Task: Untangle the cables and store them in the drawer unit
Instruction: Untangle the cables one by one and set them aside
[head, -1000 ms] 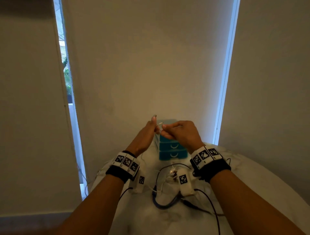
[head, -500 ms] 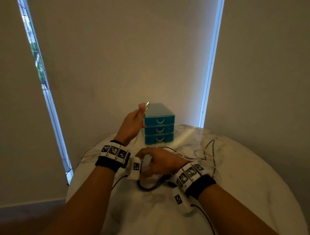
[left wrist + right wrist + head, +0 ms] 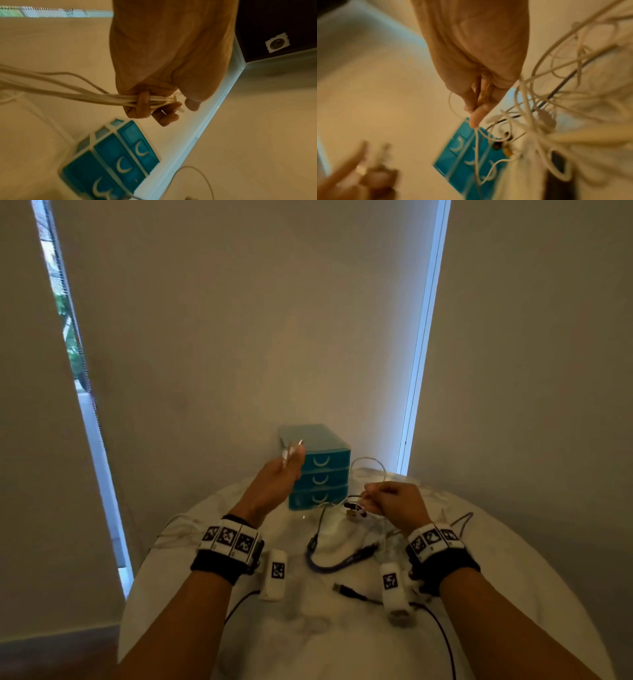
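Head view: your left hand (image 3: 274, 484) is raised at centre frame, in front of the teal drawer unit (image 3: 318, 470), holding a gathered white cable (image 3: 291, 450) with a plug tip poking above the fingers. Your right hand (image 3: 394, 501) sits right of centre, low over the marble table (image 3: 513, 577), pinching a thin white strand out of the tangle (image 3: 356, 508). A purple cable (image 3: 329, 563) and a black USB lead (image 3: 346, 590) lie loose lower centre. All three drawers look closed and nothing is stored yet; judged early in the task, with one cable partly coiled and the rest to separate. Left wrist view: fingers (image 3: 143, 102) curled tight round several parallel white loops at centre frame; drawer unit at lower left. Right wrist view, blurred: thumb and fingertips (image 3: 476, 119) pressed together on one strand at centre frame, with the white tangle fanning to the right and the drawer unit below.
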The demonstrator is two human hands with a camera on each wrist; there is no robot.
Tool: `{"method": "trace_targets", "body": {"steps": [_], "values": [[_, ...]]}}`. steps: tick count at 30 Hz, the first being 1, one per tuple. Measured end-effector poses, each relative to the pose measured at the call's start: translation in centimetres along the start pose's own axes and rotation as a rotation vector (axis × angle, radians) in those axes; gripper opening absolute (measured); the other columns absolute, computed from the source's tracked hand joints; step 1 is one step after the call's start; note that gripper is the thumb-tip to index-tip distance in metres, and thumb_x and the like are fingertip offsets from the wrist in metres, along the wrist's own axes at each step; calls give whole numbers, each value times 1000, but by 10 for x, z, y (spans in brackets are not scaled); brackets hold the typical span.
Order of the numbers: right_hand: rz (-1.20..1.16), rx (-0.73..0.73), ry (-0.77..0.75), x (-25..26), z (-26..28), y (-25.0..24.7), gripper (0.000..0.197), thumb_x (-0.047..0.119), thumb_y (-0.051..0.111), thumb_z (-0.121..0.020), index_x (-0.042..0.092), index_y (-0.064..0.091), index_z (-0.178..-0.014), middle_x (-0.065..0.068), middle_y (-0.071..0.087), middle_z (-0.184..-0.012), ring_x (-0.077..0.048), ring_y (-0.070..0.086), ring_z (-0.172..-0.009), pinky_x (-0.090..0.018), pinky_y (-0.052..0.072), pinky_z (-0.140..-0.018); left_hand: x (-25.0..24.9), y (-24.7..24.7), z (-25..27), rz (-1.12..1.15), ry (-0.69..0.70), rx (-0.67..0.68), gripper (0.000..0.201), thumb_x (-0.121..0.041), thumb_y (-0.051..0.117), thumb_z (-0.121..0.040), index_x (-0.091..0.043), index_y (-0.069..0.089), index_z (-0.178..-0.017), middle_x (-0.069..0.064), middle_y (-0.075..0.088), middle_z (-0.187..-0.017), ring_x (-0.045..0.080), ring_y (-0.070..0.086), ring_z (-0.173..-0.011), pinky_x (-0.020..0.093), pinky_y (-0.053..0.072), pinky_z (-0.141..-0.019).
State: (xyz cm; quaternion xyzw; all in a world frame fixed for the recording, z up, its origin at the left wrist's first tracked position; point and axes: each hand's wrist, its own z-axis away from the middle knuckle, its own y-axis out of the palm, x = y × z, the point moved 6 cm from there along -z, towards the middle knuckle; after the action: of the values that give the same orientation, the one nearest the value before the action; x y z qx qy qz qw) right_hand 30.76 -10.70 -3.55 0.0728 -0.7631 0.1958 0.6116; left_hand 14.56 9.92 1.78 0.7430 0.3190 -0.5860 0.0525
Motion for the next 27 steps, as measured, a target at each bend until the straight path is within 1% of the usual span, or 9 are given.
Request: {"method": "trace_targets", "body": {"steps": [3,7,9,12,17,20,22,24,27], "values": [[-284,-86,-80,14,16,-7,11,12,70,-102,8,80,-105,-12,83,-96,-29,81,-98,-42,64,-95,9,34,-7,16,-6,30,40,-60,59,-101,-24,78,-103,-7,78,-89,7,75,-85,24,57,-72],[-481,-64,-182,21,39,0,27,16,65,-106,15,67,-133,-8,82,-111,-23,80,-103,-32,66,-86,34,59,-11,83,-78,-12,24,-48,71,-98,-29,72,-83,-19,57,-47,-4,53,-50,11,38,-46],[-499,-28,-198,15,43,2,28,19,61,-108,18,65,-136,-6,82,-113,-23,79,-105,-29,65,-82,49,64,-10,64,-103,-23,32,-51,75,-94,-22,73,-79,-17,60,-54,3,52,-58,15,37,-48],[-638,27,-142,7,44,2,31,17,59,-109,14,62,-139,-11,80,-118,-28,78,-111,-31,65,-87,62,67,-5,100,-164,-26,57,-66,70,-91,-10,77,-94,-7,60,-68,9,50,-60,19,36,-50],[-891,35,-62,4,44,2,30,9,65,-105,0,63,-133,-22,78,-120,-33,76,-116,-33,64,-93,44,73,7,168,-43,13,63,-77,58,-90,-18,78,-93,-15,51,-56,5,41,-52,19,32,-47],[-881,-2,-65,1,49,-2,22,6,65,-105,-5,66,-124,-24,78,-118,-32,77,-114,-35,63,-97,39,75,12,267,-2,130,61,-72,48,-100,-22,83,-102,-6,53,-66,3,38,-50,20,29,-46],[-844,4,-60,1,52,-3,22,8,65,-105,-5,67,-122,-23,78,-118,-31,77,-114,-35,63,-98,39,72,12,262,32,141,57,-69,62,-95,-15,80,-93,-2,55,-69,5,39,-52,23,31,-49],[-713,55,-41,3,55,1,29,19,70,-103,1,66,-126,-18,80,-117,-28,78,-112,-39,62,-100,40,64,9,310,35,65,52,-63,75,-90,-12,72,-85,-1,55,-68,10,38,-53,26,29,-50],[-340,150,-96,1,54,6,44,37,82,-93,12,69,-126,-6,82,-114,-22,78,-109,-47,60,-105,45,50,2,598,27,-51,30,-46,69,-100,-17,71,-94,-5,61,-72,8,31,-50,23,21,-43]]}}
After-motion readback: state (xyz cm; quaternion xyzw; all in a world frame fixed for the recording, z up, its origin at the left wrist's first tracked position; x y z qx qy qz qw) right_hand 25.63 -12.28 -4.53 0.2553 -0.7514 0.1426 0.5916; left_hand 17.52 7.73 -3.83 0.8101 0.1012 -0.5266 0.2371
